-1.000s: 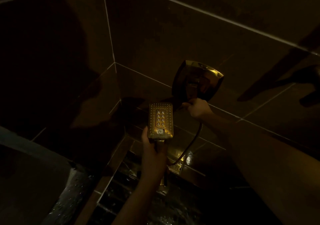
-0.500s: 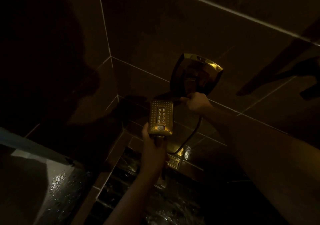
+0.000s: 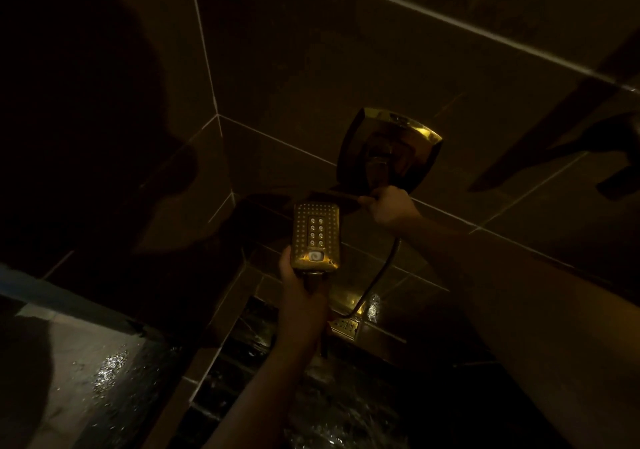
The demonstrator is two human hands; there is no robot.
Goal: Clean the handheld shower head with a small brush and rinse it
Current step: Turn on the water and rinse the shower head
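In a dim tiled shower, the left hand (image 3: 304,305) grips the handle of the rectangular shower head (image 3: 316,236), nozzles facing the camera, while the right hand (image 3: 393,208) curls around the lever below the wall plate (image 3: 388,150).

No readable text, label, brand or number anywhere; frame too dark, shower head (image 3: 316,236) face shows only nozzles.

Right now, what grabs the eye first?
The gold shower head, nozzle face toward the camera at centre, its handle gripped by the left hand. Just above right, the right hand grips the lever below the shiny wall control plate. Everything else is dark tile.
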